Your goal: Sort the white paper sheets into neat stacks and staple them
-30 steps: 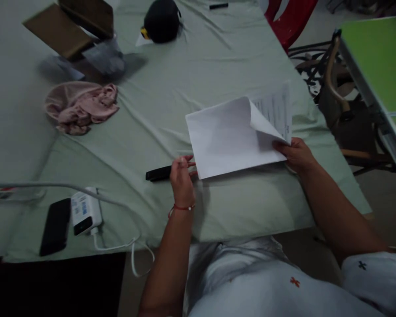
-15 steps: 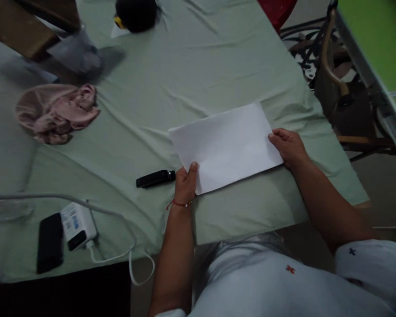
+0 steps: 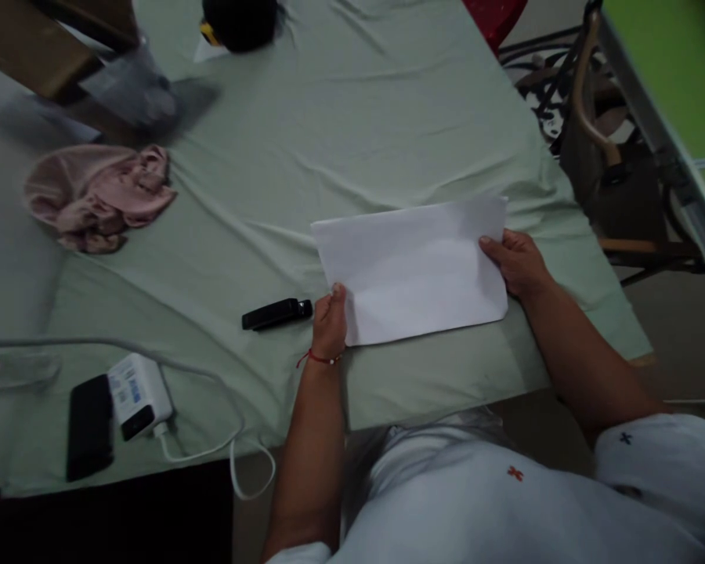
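A stack of white paper (image 3: 414,270) lies blank side up on the pale green tablecloth (image 3: 341,149), near the table's front edge. My left hand (image 3: 330,323) grips its near-left corner, thumb on top. My right hand (image 3: 518,262) pinches its right edge, fingers curled round it. A black stapler (image 3: 276,313) lies on the cloth just left of my left hand, not touched.
A pink crumpled cloth (image 3: 97,196) lies at the left. A black phone (image 3: 89,427) and a white charger (image 3: 138,394) with its cable sit at the front left. A brown box (image 3: 41,47) and a black pouch (image 3: 240,22) are at the back. A wooden chair (image 3: 608,172) stands right.
The curled top sheet has been laid flat and the stack squared up. My left hand left the stapler and took the paper's corner. The stack has turned slightly.
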`<state>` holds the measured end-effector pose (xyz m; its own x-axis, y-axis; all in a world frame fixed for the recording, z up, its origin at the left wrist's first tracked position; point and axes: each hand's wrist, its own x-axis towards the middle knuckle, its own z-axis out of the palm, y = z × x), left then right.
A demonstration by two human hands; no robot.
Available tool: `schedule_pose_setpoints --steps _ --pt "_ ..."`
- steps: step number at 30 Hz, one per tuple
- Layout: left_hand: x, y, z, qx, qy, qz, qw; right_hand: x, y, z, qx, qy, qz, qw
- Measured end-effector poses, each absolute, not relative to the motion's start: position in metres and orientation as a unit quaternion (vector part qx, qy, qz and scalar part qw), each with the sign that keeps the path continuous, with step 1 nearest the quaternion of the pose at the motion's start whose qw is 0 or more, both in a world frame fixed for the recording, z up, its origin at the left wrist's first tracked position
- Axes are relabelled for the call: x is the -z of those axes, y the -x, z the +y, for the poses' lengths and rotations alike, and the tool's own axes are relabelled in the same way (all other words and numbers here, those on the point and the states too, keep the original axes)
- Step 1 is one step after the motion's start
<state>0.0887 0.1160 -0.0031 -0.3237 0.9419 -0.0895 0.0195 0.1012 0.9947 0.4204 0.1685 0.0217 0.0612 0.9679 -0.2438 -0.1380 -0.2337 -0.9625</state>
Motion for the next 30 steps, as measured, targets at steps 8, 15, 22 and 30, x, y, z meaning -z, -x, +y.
schedule_pose_setpoints --steps 8,15,22,30 --pt "-0.006 -0.092 0.117 -0.538 -0.360 0.607 0.461 -0.018 -0.424 0.170 -0.585 0.505 -0.383 0.506" --pt "-0.014 -0.096 0.118 -0.541 -0.313 0.606 0.492 -0.010 -0.425 0.173 -0.576 0.500 -0.403 0.505" --pt "-0.014 -0.096 0.119 -0.549 -0.306 0.610 0.483 -0.010 -0.425 0.173 -0.569 0.503 -0.413 0.503" --pt "-0.007 -0.092 0.118 -0.551 -0.320 0.601 0.482 -0.011 -0.424 0.173 -0.568 0.500 -0.411 0.508"
